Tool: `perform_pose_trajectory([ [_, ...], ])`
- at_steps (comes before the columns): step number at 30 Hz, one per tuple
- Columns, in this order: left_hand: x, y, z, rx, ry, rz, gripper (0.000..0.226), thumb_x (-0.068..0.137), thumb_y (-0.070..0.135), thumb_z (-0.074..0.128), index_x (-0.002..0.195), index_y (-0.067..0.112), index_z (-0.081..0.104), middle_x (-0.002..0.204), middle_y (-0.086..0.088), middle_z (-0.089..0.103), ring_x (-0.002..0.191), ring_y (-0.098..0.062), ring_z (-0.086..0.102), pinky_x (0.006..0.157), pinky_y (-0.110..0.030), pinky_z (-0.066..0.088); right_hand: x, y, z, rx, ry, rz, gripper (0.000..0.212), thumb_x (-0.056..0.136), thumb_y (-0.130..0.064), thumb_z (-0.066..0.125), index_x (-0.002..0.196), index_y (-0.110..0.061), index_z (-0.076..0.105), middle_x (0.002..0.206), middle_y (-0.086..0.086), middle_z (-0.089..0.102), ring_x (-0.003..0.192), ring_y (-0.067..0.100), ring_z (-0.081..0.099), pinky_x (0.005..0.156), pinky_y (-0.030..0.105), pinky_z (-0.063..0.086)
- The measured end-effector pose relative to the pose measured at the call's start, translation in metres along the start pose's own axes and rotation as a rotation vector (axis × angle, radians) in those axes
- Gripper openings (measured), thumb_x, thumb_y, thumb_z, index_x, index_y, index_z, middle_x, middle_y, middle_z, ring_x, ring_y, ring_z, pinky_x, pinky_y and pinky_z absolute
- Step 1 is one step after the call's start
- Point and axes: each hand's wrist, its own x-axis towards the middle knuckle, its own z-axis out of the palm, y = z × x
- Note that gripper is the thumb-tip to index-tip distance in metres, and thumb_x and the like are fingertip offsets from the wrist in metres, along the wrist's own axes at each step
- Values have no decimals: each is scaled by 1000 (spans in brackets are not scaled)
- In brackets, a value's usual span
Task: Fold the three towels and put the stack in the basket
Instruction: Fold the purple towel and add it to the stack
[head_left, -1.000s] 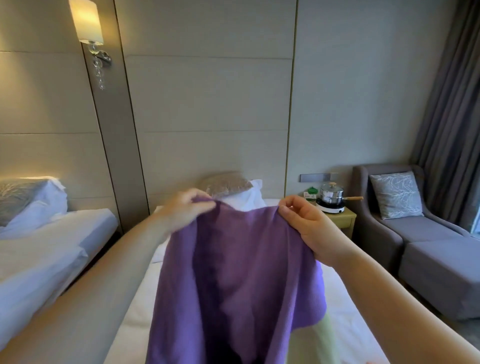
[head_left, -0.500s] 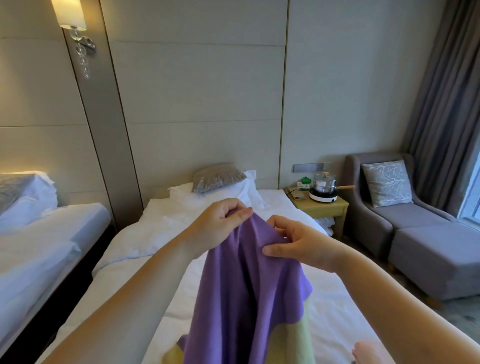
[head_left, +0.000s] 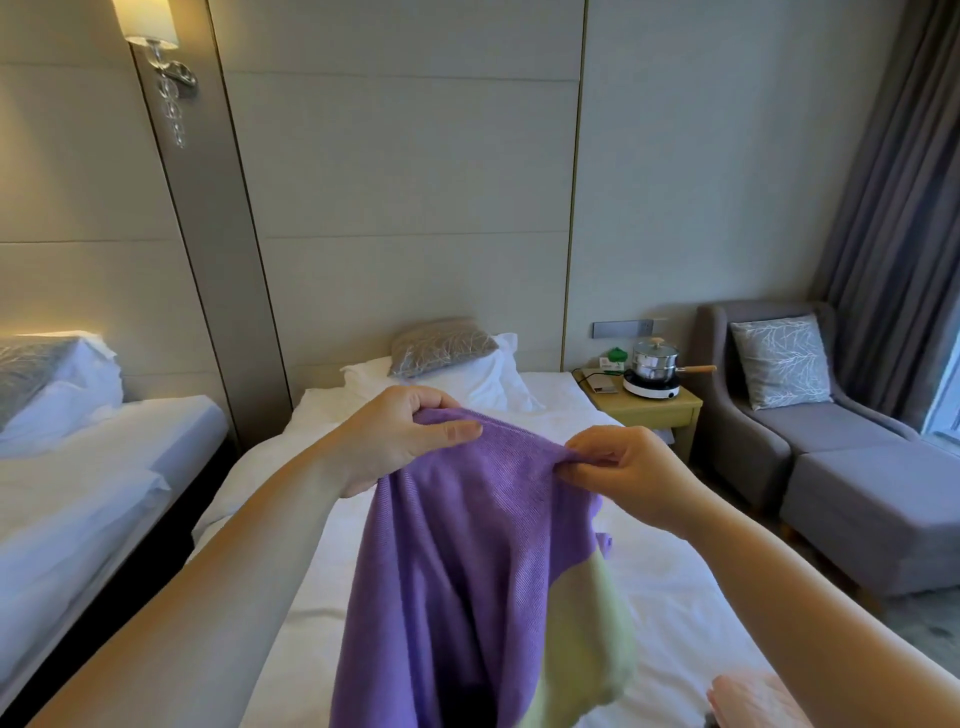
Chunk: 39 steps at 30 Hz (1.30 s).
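I see purple towel (head_left: 467, 545): matt, finely ribbed cloth. Sheet (head_left: 670, 597): smooth matt cloth. Pot (head_left: 653, 362): glossy metal, wooden handle (head_left: 698, 369). Armchair (head_left: 826, 426): matt fabric.

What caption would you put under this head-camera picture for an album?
The left hand and right hand pinch the top edge of a purple towel held above the bed.

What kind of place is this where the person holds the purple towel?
Probably a twin hotel room: the middle bed and the left bed have matching white linen, a wall lamp hangs on the panelled wall, and a grey armchair stands by the curtain.
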Motion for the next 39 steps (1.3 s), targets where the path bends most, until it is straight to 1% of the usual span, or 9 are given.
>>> perform_pose_trajectory([
  [4,-1,-1,-6,-49,-1,-72,36,65,36,81,91,12,75,93,-13,74,84,-21,71,73,-26,56,-2,-4,5,243,26,62,14,83,-4,69,91,-12,76,92,-2,74,84,6,67,79,16,50],
  [9,5,8,15,-82,-18,-18,20,77,32,73,92,19,75,94,-5,74,89,-16,68,81,-28,53,-3,-15,32,0,-62,-121,19,88,-5,64,96,-20,72,115,-12,52,97,-9,54,87,10,42],
  [14,10,15,19,9,83,38,7,88,23,67,89,23,74,86,8,75,82,-2,69,73,-12,51,-3,-15,42,-217,296,-338,6,81,-4,71,86,-5,74,101,4,62,97,9,56,87,17,41],
  [17,11,15,15,15,122,61,11,88,18,67,87,25,74,83,12,74,78,3,68,66,-7,47,-5,-17,38,-18,251,-238,6,83,-1,67,85,-5,71,95,-1,61,88,-1,57,80,7,41],
  [23,19,18,17,-95,145,37,9,87,18,67,89,23,74,89,4,73,86,-11,66,86,-28,50,-12,-6,49,26,-139,-24,6,88,-4,62,83,-6,65,88,5,55,82,25,58,79,30,52],
  [27,19,20,7,-140,186,22,9,87,17,67,93,17,73,92,-2,72,86,-14,66,84,-29,51,-14,3,52,-28,-1,-13,13,85,-3,63,73,-6,60,74,2,52,69,14,49,67,23,42],
  [32,12,6,-14,57,299,-54,15,91,17,62,104,13,70,107,-10,71,100,-21,66,99,-36,48,-10,0,35,260,185,97,18,90,-13,56,73,-11,59,59,-8,48,54,2,42,52,12,35],
  [36,1,-6,-6,220,90,-166,13,91,28,62,103,27,67,99,2,66,82,-4,60,79,-17,46,-4,-11,29,209,68,-6,15,94,-22,56,80,-20,63,64,-14,57,58,-2,48,58,9,40],
  [39,-7,-14,26,107,-178,-180,30,89,40,61,117,30,59,115,12,62,102,6,58,90,-10,42,-3,-20,35,72,-127,-99,20,94,-15,56,80,-30,59,65,-23,58,62,-5,49,61,7,37],
])
